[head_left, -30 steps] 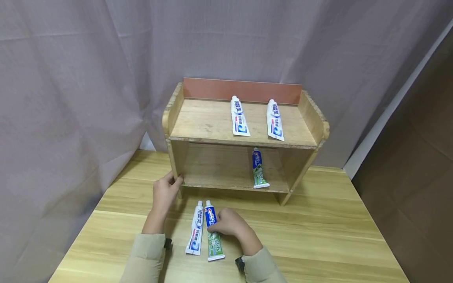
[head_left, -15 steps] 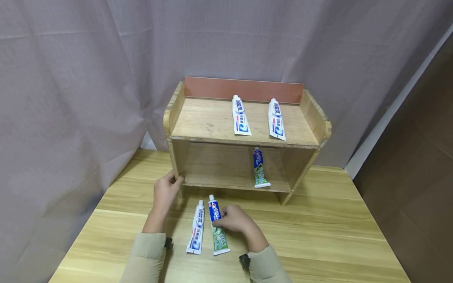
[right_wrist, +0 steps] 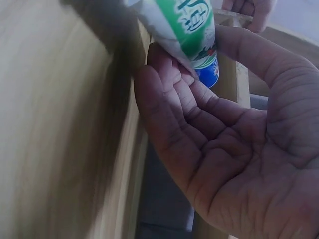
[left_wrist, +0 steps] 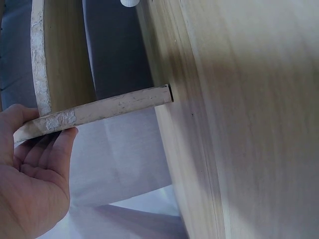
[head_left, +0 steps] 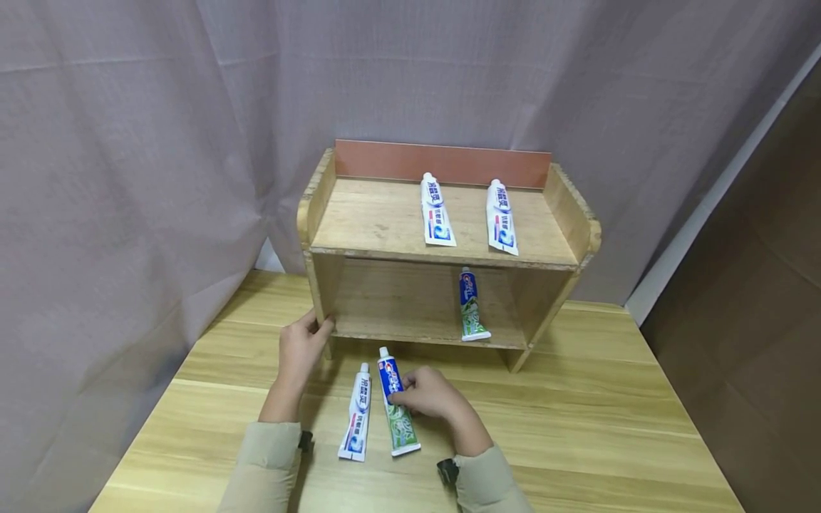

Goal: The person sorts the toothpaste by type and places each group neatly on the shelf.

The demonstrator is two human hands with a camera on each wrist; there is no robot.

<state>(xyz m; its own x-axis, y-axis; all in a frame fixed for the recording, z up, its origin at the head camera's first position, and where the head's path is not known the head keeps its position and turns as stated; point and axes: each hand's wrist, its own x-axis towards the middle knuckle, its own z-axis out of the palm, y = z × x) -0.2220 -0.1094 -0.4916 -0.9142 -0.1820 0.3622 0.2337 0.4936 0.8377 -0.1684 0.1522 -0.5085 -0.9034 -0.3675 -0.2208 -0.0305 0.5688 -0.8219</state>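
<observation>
My left hand (head_left: pixel 300 349) grips the left side panel of a small wooden shelf (head_left: pixel 385 335), thumb on one face and fingers on the other, as the left wrist view shows. Between thumb and fingers, my right hand (head_left: pixel 431 395) pinches a blue and green toothpaste tube (head_left: pixel 400 427) by its middle, cap pointing toward the shelf. Just left of it a white toothpaste tube (head_left: pixel 356 420) lies on the table. In the right wrist view the held tube (right_wrist: pixel 187 30) sits between the thumb and the curled fingers.
Two white toothpaste tubes (head_left: pixel 437 214) (head_left: pixel 501 221) lie on the upper shelf board, toward its right. Another blue and green tube (head_left: pixel 471 306) lies right of centre on the lower board. A grey curtain (head_left: pixel 410 71) hangs behind the wooden table (head_left: pixel 609 413).
My right hand has shifted the blue and green tube forward and slightly right, away from the white tube on the table. The left hand keeps its grip on the shelf panel.
</observation>
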